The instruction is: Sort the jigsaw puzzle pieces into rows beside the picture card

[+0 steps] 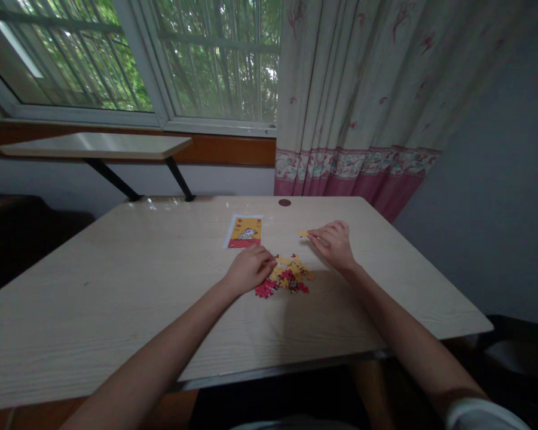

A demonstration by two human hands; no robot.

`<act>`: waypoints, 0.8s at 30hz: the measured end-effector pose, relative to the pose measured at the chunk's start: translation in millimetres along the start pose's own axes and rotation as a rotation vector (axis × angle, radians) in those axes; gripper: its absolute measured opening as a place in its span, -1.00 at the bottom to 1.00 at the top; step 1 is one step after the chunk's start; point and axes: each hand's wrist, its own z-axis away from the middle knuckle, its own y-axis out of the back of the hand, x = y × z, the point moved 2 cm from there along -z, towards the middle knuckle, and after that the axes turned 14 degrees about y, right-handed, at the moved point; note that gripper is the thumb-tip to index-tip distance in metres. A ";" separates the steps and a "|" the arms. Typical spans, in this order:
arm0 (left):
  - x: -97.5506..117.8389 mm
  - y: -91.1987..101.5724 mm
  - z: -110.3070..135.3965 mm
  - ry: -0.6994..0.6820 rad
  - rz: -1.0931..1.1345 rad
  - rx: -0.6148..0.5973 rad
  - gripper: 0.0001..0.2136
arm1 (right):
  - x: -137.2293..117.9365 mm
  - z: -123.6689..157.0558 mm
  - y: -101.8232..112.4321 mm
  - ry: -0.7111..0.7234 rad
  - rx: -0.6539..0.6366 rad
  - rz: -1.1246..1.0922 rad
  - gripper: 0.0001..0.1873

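A loose heap of yellow and red jigsaw puzzle pieces (291, 278) lies on the pale wooden table (152, 280). My left hand (250, 269) rests at the heap's left edge with its fingers curled together; whatever they hold, if anything, is hidden. Beyond the heap to the right, my right hand (334, 243) pinches a yellow puzzle piece (303, 234) between thumb and fingertips, low over the tabletop. Behind my left hand lies a picture card (246, 230), yellow above and red below, with a white cartoon animal on it.
A raised shelf (94, 145) on black legs stands at the table's back left. Near the back edge is a dark round disc (284, 203) in the tabletop. A floral curtain (336, 107) hangs behind the table beside a barred window (215, 60).
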 end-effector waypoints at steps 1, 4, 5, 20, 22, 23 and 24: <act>0.1 0.2 0.1 0.003 -0.001 0.000 -0.78 | -0.2 -0.1 0.0 -0.003 0.001 -0.002 -0.86; -0.9 0.2 0.5 0.027 -0.016 0.003 -0.78 | -0.7 -0.3 0.3 -0.009 0.009 -0.011 -0.85; -1.9 0.2 0.5 0.043 -0.025 0.008 -0.78 | -0.8 -0.3 0.4 -0.010 0.010 -0.015 -0.85; -18.3 -3.6 2.4 0.399 -0.288 0.027 -0.65 | 10.5 5.1 -30.5 -0.315 -0.140 -0.225 -0.80; -17.8 -4.4 1.9 0.421 -0.285 0.015 -0.64 | 16.5 0.7 -41.0 -0.348 -0.196 -0.249 -0.80; -17.9 -4.8 1.6 0.429 -0.284 0.011 -0.64 | 19.9 -2.5 -47.0 -0.362 -0.228 -0.258 -0.80; -18.1 -5.2 1.2 0.436 -0.281 0.008 -0.63 | 23.3 -6.2 -53.5 -0.375 -0.260 -0.267 -0.80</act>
